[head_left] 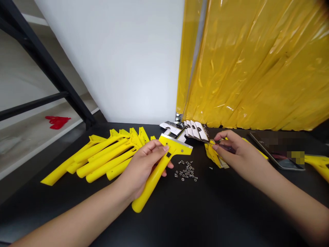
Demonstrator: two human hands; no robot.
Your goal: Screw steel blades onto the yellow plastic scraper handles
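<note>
My left hand (pixel 146 161) is closed around a yellow scraper (pixel 149 188), its handle slanting down toward me. A metal blade edge (pixel 174 140) runs along the scraper's head, and a screw shows at the right of the head. My right hand (pixel 235 152), to the right, pinches a screwdriver (pixel 227 148) with a dark handle and thin shaft pointing left. Just below that hand lie yellow head plates (pixel 214 156), partly hidden by the fingers. Between my hands is a loose pile of small screws and nuts (pixel 189 171); a single screw (pixel 210 168) lies apart on the right.
Several yellow scraper handles (pixel 105 157) lie side by side at left. White printed cards (pixel 196 131) sit at the back. A dark tablet-like device (pixel 277 152) and another yellow piece (pixel 318 164) are at right. Behind stand a white panel (pixel 123 61) and yellow sheeting (pixel 257 68).
</note>
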